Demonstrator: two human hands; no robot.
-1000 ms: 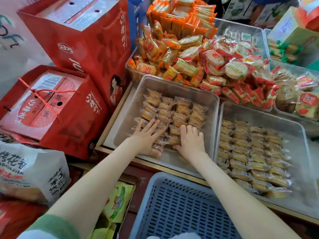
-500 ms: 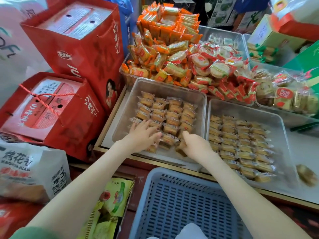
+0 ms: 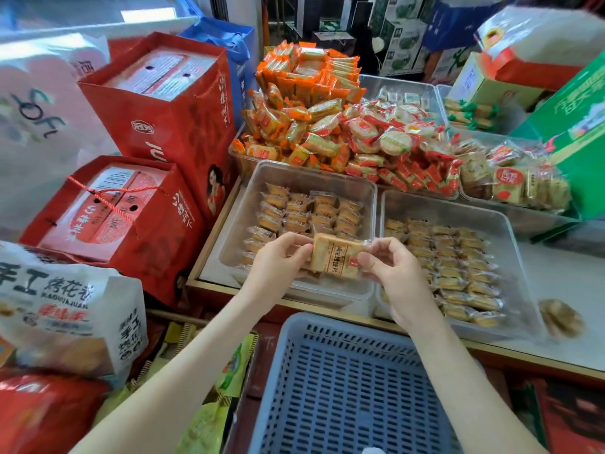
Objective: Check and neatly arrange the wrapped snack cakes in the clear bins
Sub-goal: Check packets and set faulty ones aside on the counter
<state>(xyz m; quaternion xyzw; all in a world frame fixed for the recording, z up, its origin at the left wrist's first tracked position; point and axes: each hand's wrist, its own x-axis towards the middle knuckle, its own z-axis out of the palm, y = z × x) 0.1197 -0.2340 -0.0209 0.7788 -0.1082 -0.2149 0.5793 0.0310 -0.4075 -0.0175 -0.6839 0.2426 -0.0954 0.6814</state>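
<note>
Held item: one wrapped snack cake (image 3: pixel 337 258), a pale square piece in clear film with dark print down its face, held up between both hands over the near edge of the left clear bin (image 3: pixel 314 170).
Left hand (image 3: pixel 278 260): fingers curled round the packet's left end, thumb on the near side.
Right hand (image 3: pixel 393 273): thumb and curled fingers pinching the packet's right end.
Packet attitude: face turned up toward the person, roughly level, clear of the cakes below.
Left clear bin, contents: stacked cakes (image 3: pixel 311 211) in short rows toward the back and middle; bare floor along the left wall.
Right clear bin (image 3: pixel 451 208): stands touching the left bin's right side; its rows of cakes (image 3: pixel 458 257) fill most of the floor, and the strip at the back is bare.
Counter (image 3: pixel 556 276): both bins sit on it; one loose cake (image 3: pixel 561 317) lies just right of the right bin, blurred.
Behind the bins: a heap of orange-wrapped snacks (image 3: pixel 304 103) beside a heap of red-wrapped snacks (image 3: pixel 393 142).
Left of counter: two red gift boxes, the tall one (image 3: pixel 170 126) behind the low one (image 3: pixel 114 217); a white printed bag (image 3: pixel 65 309) nearer the person.
Below the hands: a blue slotted basket (image 3: pixel 343 388) against the counter's front edge.
Far right: a green carton (image 3: pixel 576 126).
</note>
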